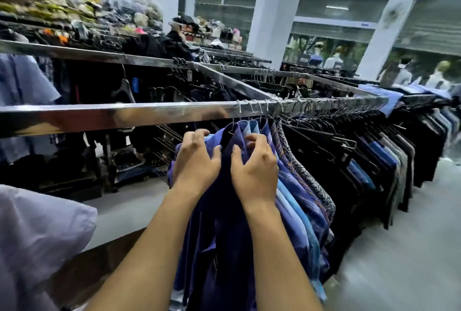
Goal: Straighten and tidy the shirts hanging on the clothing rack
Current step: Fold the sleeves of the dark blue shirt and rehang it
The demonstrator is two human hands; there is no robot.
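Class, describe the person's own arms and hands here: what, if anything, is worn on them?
The left forearm and right forearm are bare to the picture's bottom edge, no sleeves showing. The left hand and right hand wear no gloves, and no watch, bracelet or ring is visible.

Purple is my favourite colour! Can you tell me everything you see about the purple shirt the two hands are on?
The purple shirt hangs first in its row; its hanger's wire hook sits over the shiny metal rail. The cloth looks thin and smooth, dark blue-purple, falling in long folds. The left hand grips one shoulder, the right hand the other, beside the collar. Against its right side press lighter blue shirts.
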